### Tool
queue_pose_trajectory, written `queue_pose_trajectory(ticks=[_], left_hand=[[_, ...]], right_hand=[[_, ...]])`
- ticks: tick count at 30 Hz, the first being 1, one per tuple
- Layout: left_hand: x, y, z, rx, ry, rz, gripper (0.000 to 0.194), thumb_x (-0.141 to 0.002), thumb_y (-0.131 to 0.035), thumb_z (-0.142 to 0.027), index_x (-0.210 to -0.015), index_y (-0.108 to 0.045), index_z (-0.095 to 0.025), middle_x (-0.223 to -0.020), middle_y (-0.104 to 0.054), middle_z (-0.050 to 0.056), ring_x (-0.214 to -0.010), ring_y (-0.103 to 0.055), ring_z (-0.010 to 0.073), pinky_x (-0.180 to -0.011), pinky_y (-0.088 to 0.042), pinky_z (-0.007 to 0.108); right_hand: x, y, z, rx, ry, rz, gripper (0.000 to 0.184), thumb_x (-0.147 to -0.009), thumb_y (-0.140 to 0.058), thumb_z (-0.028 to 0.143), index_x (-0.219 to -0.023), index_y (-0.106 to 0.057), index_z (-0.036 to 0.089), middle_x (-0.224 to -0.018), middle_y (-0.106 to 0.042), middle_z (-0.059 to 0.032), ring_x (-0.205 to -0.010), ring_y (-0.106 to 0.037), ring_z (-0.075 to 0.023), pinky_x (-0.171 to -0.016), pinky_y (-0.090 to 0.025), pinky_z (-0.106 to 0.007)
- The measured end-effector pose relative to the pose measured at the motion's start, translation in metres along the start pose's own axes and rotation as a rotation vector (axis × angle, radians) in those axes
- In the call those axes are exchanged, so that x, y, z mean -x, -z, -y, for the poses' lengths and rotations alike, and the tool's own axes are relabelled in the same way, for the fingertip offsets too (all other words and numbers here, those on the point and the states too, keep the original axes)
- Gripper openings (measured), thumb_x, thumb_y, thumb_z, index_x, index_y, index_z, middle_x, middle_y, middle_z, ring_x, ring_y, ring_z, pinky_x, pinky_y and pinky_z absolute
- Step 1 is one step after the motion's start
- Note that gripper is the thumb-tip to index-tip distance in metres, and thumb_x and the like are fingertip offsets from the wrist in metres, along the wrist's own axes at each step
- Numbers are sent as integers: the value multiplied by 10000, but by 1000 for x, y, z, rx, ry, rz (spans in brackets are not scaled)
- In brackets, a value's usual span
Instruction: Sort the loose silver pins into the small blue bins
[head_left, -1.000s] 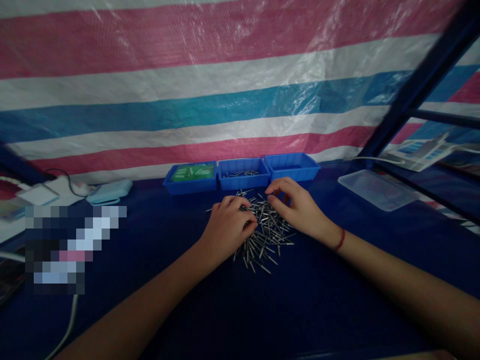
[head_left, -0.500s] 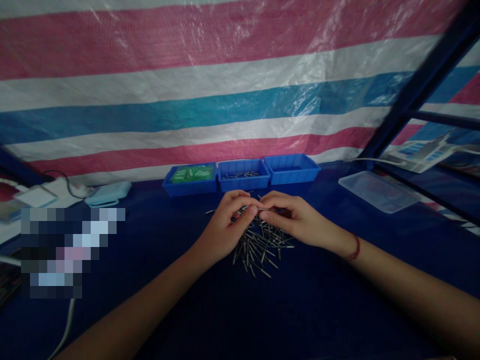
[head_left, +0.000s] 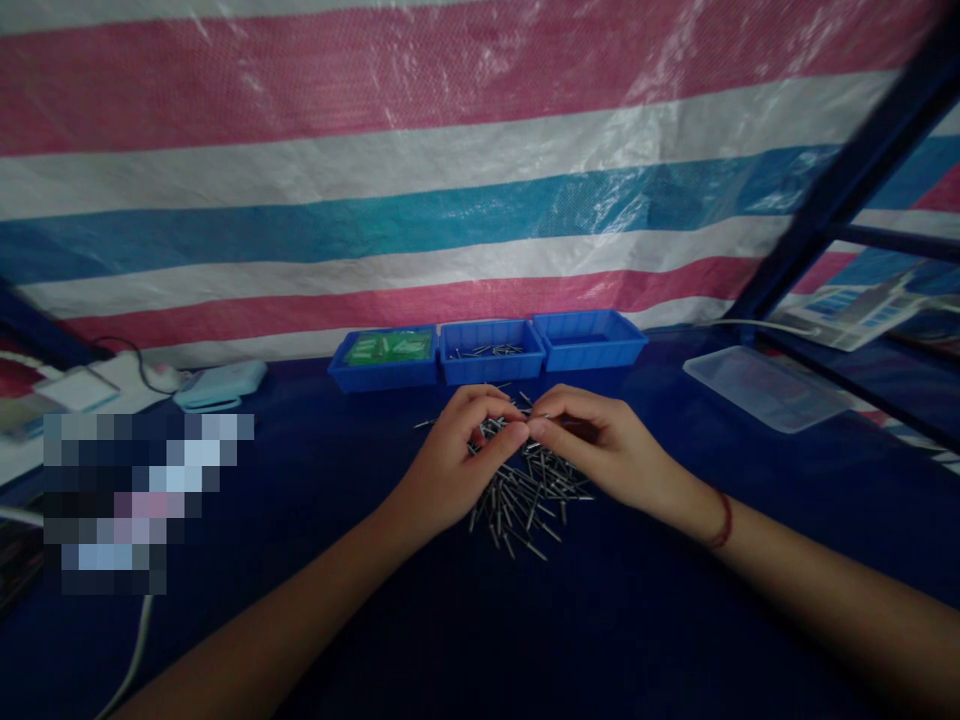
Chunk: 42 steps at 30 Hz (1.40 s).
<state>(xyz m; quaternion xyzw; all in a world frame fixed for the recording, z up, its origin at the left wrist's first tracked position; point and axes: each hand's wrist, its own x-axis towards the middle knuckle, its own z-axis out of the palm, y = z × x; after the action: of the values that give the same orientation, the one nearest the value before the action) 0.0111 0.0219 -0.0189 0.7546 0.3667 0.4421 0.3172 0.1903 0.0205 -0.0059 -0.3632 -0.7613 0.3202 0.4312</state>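
Over a loose pile of thin metal blind rivets, my two hands meet at the fingertips. My left hand is closed in a pinch, thumb against forefinger; what lies between them is too small to make out. My right hand, with a dark red cord at the wrist, pinches at the same spot. A thin metallic sliver, seemingly one rivet, shows at its fingertips. Part of the pile is hidden behind both hands.
Three blue bins stand behind the pile: one with green-and-white packets, a middle bin with some rivets, and a right bin. A translucent lid lies right; a light-blue case and cables lie left.
The fingertips have drawn closer together, and the right hand's fingers have bent further inward. The whole view has shifted slightly; the pile looks the same.
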Motion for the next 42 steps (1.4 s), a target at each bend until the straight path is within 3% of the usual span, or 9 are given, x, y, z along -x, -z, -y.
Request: queue_pose_trajectory(ticks=[7,21,28,36,40,42], left_hand=[[-1,-1,-3,62,63,16,120,-856,-532,-270,-858,-614,-183,-1020,-540,50,-934,-542,171,-710,-447,286],[2,-4,-5,-32,74,-42,43,-835,-569,-211,-858,-597,-187,-901,-567,24,-802,-569,144,-626,-455,261],[3,0,-9,-187,-65,-156,31,-820,-585,-160,-839,-572,-181,-940,-546,23,-774,-552,116,-633,-455,245],[3,-1,-14,-248,-177,-133,51,-834,-584,-188,-832,-533,-186,-899,-555,20,-810,-545,130,-701,-450,269],[4,0,-12,-263,-121,-95,96,-846,-565,-250,-823,-498,-185,-853,-553,14,-795,-543,139,-712,-438,283],[4,2,-9,-281,-48,-115,133,-847,-555,-299,-864,-491,-183,-858,-550,23,-782,-540,148,-705,-436,298]], right_hand=[[1,-4,1,-147,-45,-154,141,-731,-691,309,-742,-637,180,-717,-624,-5,-641,-557,-113,-580,-443,-260],[3,-5,2,-45,-14,-151,103,-789,-630,292,-820,-669,202,-781,-638,-31,-697,-582,-142,-565,-452,-283],[3,-4,-3,16,5,-124,113,-810,-609,274,-873,-662,197,-780,-609,-28,-656,-548,-126,-554,-436,-277],[4,-5,-8,17,42,-31,113,-838,-580,276,-894,-651,208,-838,-623,-37,-734,-580,-140,-615,-460,-285],[-1,-1,-7,57,86,33,135,-863,-535,281,-889,-647,208,-854,-630,-40,-769,-589,-145,-658,-467,-297],[-10,2,-9,143,102,-17,145,-864,-528,286,-874,-651,210,-852,-639,-40,-786,-591,-153,-689,-468,-315]])
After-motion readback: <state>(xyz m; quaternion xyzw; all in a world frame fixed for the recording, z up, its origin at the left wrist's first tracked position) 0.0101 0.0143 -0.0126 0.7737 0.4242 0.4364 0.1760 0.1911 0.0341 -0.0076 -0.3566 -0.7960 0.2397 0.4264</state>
